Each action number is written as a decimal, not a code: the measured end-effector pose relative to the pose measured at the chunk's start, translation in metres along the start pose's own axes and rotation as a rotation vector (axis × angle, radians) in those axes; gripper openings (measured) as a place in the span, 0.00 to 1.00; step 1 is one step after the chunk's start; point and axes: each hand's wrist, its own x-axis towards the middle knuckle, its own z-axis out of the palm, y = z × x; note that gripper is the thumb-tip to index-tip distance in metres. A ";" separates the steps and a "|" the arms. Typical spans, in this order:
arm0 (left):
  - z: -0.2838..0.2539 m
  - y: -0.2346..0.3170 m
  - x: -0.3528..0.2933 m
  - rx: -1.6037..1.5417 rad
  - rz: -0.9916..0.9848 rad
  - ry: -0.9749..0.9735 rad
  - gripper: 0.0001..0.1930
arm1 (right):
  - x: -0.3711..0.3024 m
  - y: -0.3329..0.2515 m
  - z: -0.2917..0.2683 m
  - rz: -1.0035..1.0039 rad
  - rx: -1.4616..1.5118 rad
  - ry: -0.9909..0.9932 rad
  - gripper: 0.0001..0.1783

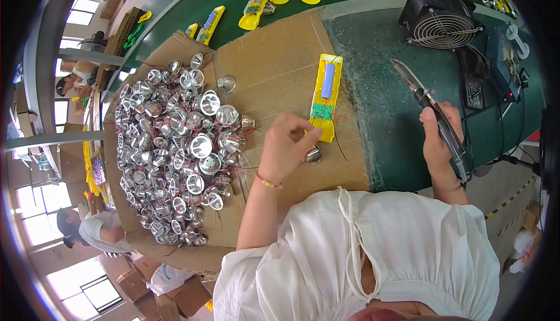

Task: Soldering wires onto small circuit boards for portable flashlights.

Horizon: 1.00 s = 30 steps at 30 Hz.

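Yellow casing (328,132) lies on the cardboard (262,58), near its right edge. At the casing, my left hand (286,146) bends thumb and forefinger; I cannot tell whether they pinch anything. Right of the cardboard, my right hand (438,134) grips a soldering iron (448,133).

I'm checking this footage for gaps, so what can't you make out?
All in the head view:
Steel cup: partly hidden by the left hand.
What that hand pinches, if anything: too small to tell.
Green board: solder joints too small.
Pile: lower cups covered by upper ones.
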 end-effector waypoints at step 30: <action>0.047 0.062 0.228 0.957 0.218 0.154 0.13 | 0.003 0.013 -0.005 0.264 0.273 -0.160 0.07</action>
